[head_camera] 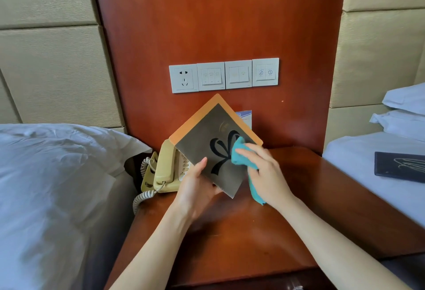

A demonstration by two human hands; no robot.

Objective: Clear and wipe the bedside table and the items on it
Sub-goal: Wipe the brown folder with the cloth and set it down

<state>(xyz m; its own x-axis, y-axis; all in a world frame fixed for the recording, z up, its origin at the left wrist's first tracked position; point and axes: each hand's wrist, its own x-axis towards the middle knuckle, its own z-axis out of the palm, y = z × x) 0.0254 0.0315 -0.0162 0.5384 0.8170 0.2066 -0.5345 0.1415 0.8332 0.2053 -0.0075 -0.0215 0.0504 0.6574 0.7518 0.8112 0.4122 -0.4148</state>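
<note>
Above the bedside table (230, 232), my left hand (195, 188) pinches the card (207, 147) by its lower corner, my right hand (264, 170) presses the cloth (241, 154) on its face: wiping step; next, set it aside, then the phone (163, 170) behind.

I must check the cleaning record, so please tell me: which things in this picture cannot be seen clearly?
All in the head view:
- Telephone: its keypad is mostly hidden behind the card in the left hand.
- Blue leaflet: mostly hidden by the card; print too small.
- Switch panel symbols: too small.
- Dark folder on the bed: cut off by the right edge.
- Right hand over the cloth: blurred.
</note>
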